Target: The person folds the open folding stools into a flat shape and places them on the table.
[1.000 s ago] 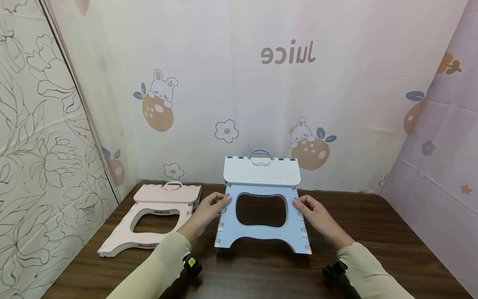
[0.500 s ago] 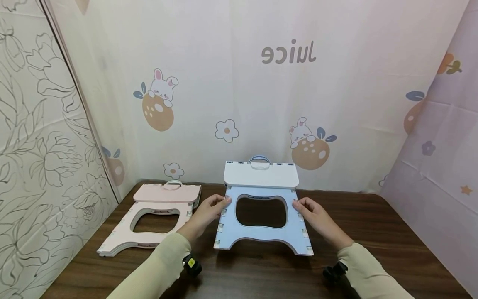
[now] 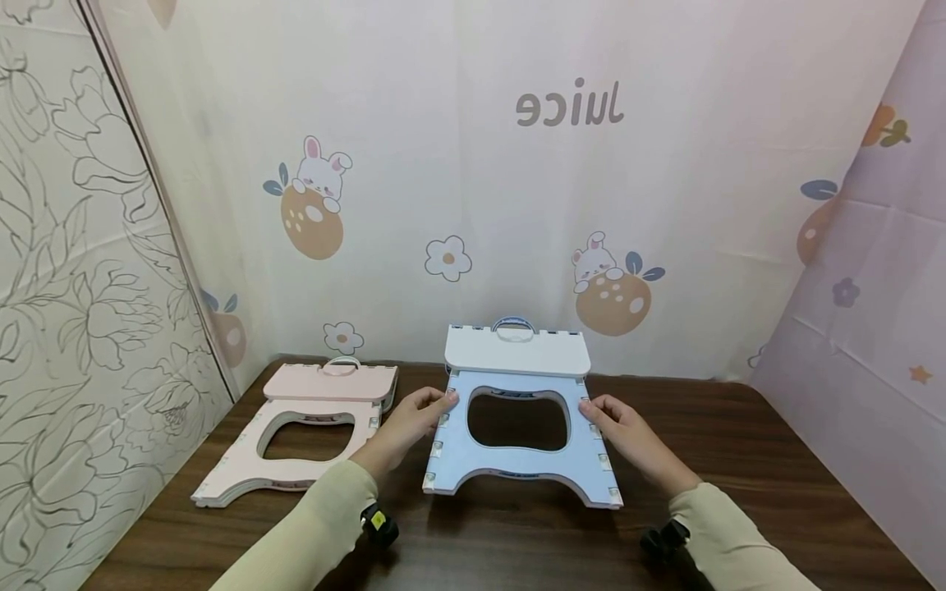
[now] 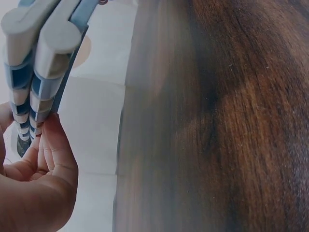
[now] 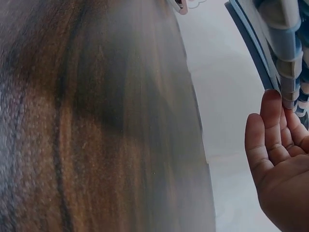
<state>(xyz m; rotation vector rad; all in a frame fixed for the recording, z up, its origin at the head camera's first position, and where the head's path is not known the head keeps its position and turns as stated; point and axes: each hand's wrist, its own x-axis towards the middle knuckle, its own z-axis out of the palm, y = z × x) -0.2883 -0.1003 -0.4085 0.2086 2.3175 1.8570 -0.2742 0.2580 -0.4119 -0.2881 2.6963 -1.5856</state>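
Between my hands is a folded step stool [image 3: 517,461], light blue with a white top panel and a small arched handle at its far end. It tilts over the table, far end raised. My left hand [image 3: 411,420] pinches its left edge, thumb on the upper face. On the opposite edge my right hand [image 3: 625,428] does the same. In the left wrist view the left fingers [image 4: 60,145] reach under the layered hinge edge of the stool [image 4: 55,53]. The right wrist view has the right fingers [image 5: 273,121] against the hinged side of the stool [image 5: 285,43].
A pink folded step stool [image 3: 314,469] lies flat at the left of the dark wooden table [image 3: 502,550]. Behind the table hangs a printed curtain [image 3: 458,180], with further patterned cloth [image 3: 872,353] at the right and a flowered panel [image 3: 89,328] at the left.
The blue stool's far end has sunk and its near edge has come slightly towards me, so it lies at a flatter angle. Both hands keep their hold; the pink stool is still.
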